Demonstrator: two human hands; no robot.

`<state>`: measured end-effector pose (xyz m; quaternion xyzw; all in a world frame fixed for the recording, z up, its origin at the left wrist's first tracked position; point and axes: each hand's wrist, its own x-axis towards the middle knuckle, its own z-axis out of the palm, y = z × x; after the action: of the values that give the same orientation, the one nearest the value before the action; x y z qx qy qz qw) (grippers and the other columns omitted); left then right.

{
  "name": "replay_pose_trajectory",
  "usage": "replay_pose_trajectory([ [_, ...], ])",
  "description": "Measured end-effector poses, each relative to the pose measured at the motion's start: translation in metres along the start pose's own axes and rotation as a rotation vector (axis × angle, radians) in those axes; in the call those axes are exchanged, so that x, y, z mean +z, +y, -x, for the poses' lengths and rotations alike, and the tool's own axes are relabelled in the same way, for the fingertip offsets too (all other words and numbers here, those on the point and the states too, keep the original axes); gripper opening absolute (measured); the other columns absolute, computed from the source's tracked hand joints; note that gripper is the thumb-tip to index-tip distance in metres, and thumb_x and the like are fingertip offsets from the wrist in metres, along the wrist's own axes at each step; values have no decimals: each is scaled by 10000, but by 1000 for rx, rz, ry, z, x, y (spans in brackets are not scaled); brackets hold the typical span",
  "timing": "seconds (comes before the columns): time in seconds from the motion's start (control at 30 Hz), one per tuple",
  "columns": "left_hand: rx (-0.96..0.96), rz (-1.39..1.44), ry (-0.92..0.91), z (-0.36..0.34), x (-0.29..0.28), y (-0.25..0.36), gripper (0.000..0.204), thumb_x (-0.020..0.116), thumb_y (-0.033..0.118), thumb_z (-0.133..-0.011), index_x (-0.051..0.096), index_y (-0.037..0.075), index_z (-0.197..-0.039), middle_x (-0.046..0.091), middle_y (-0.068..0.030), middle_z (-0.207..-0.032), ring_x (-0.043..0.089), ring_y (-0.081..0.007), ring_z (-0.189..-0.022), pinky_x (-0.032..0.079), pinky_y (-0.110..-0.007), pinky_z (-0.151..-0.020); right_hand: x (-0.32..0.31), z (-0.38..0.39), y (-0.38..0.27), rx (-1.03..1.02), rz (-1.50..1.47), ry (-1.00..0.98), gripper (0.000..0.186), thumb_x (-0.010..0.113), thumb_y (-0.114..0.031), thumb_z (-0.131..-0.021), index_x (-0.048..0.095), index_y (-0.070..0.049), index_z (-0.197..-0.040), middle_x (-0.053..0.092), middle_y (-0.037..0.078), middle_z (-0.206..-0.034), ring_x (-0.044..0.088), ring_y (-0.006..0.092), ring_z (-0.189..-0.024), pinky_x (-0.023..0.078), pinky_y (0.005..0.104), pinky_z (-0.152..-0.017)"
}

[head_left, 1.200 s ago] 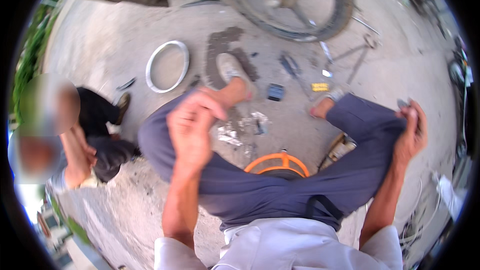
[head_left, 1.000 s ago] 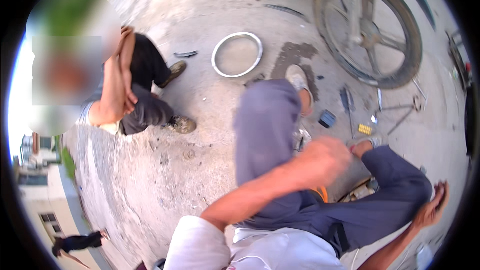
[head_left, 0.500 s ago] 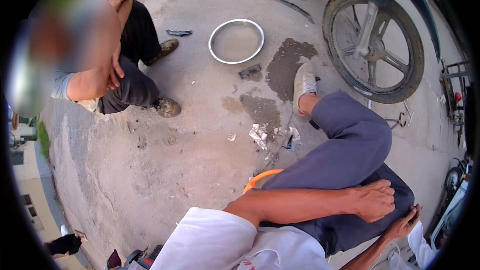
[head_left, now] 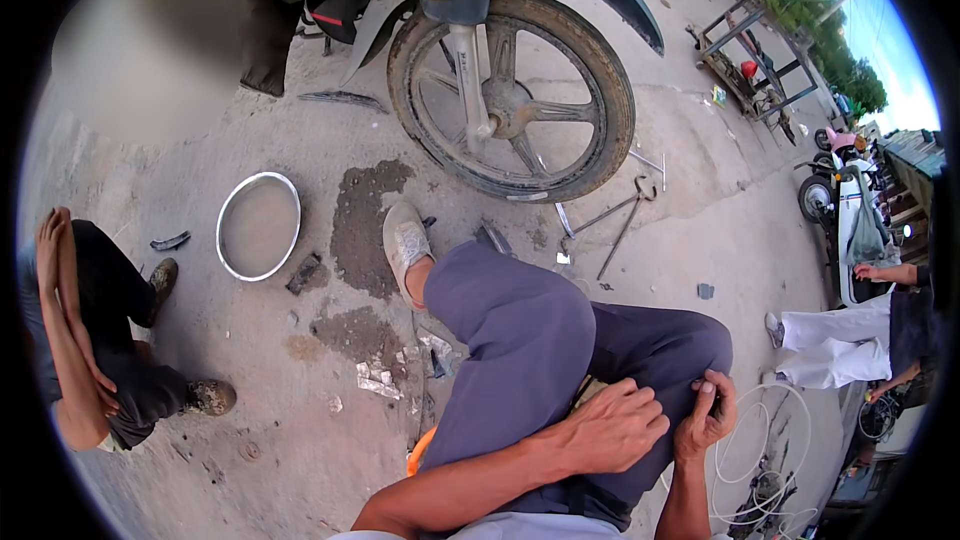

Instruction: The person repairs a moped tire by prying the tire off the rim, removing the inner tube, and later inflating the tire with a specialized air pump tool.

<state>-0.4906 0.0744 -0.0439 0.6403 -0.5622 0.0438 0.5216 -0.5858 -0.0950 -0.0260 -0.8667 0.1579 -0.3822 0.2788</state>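
Observation:
My left hand (head_left: 615,427) is curled into a loose fist over my lap, back of the hand up. What it holds, if anything, is hidden. Beside it my right hand (head_left: 706,414) rests at my right knee, its thumb and fingers bent together. I cannot make out anything between them. Grey trousers (head_left: 520,325) cover my bent legs, and a beige shoe (head_left: 407,240) shows at the end of my outstretched left leg. Part of an orange curved thing (head_left: 420,450) sticks out beneath my left thigh.
Ahead stands a motorcycle's front wheel (head_left: 510,105). Long metal tools (head_left: 625,220) lie beside it. A silver-rimmed round basin (head_left: 299,225) stands left, near a seated person (head_left: 75,340). Foil scraps (head_left: 378,380) litter the ground. A pale hose (head_left: 760,390) coils at right; another person (head_left: 835,340) stands beyond.
The view has swung right, so the wheel, basin and seated person sit further left. The hose and the person in white trousers show more fully. Both my hands stay near my right knee.

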Motion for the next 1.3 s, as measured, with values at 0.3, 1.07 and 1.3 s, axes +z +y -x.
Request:
replay_pose_trajectory([
  [0.3,-44,124,-7,3,-42,-4,100,566,144,-784,573,46,-764,522,-51,-739,539,-195,-753,399,-312,-688,27,-20,-20,34,10,-63,105,510,-8,-921,604,28,-953,545,98,-768,526,149,-628,406,254,-594],
  [1.07,-391,340,-305,-43,-95,-19,196,650,64,-645,609,4,-827,607,-149,-900,598,-324,-816,498,-451,-751,69,-53,-50,-175,-724,-406,61,660,17,-810,651,1,-869,686,101,-801,549,160,-485,425,274,-471],
  [1.3,-586,205,-191,-52,-94,-13,126,588,-31,-643,614,6,-761,584,-135,-718,607,-307,-681,489,-385,-604,123,-93,95,388,-170,-320,166,614,-55,-870,634,-17,-1030,608,136,-825,598,252,-708,489,324,-645],
])
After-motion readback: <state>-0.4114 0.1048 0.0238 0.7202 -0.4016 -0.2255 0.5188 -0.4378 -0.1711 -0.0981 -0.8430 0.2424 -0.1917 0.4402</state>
